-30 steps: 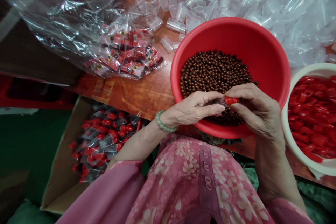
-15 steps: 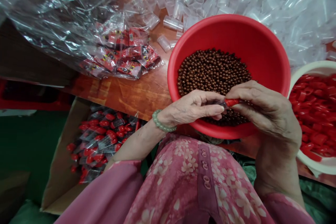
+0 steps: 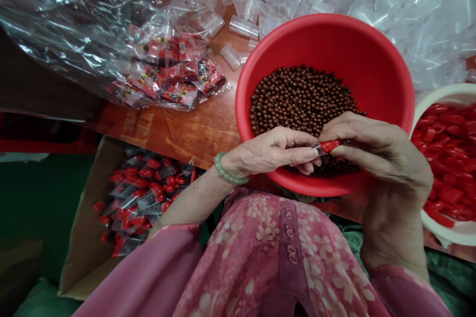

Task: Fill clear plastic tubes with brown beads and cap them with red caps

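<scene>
Clear plastic tube (image 3: 319, 149), likely light, stiff and slick, is above the red basin (image 3: 372, 54); our left fingers (image 3: 297, 155) grip its sides, probably the best hold; our right fingers (image 3: 351, 154) pinch its red cap (image 3: 330, 146).

The tabletop (image 3: 197, 133) has a glossy, reddish-brown wood-grain surface, its bare stretch at nine o'clock from the round, red plastic basin (image 3: 375, 69) that rests on it. A smaller round, off-white plastic basin (image 3: 439, 95) sits just beside that one, between three and four o'clock. A heap of clear plastic tubes (image 3: 405, 15) spreads from eleven to two o'clock, with a few stray clear tubes (image 3: 244, 27) at ten. Beyond these, a crinkled, transparent plastic bag (image 3: 111, 54) lies partly on the wood, between nine and ten.
</scene>
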Demonstrator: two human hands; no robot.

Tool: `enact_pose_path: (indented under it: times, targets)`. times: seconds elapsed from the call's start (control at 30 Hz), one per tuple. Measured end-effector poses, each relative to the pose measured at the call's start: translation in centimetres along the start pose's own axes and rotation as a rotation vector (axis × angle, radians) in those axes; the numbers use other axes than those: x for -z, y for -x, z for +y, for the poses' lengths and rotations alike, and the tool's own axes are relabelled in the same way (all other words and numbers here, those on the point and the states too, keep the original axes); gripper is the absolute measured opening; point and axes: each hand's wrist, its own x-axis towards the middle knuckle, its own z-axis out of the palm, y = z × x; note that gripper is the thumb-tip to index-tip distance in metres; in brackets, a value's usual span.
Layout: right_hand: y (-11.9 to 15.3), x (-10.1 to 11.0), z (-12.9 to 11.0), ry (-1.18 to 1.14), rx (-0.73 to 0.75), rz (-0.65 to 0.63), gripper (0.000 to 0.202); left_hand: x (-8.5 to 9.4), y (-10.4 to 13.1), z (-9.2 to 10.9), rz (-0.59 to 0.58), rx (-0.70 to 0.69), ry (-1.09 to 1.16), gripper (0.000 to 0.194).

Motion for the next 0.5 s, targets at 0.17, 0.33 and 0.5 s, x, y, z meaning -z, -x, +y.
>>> enact_pose_path:
  times: [0.17,0.33,0.5]
  targets:
    - [-0.12,-0.10,0.63,-0.151,-0.018,-0.006,0.015,0.20,0.14,0.11,-0.023,0.051,0.022,0.048]
    - [-0.48,0.07,0.11,-0.182,-0.048,-0.023,0.015,0.20,0.27,0.13,-0.014,0.057,0.003,0.048]
    - [-0.90,0.57,-0.24,-0.194,-0.046,-0.071,0.016,0.28,0.33,0.04,-0.026,0.057,0.029,0.052]
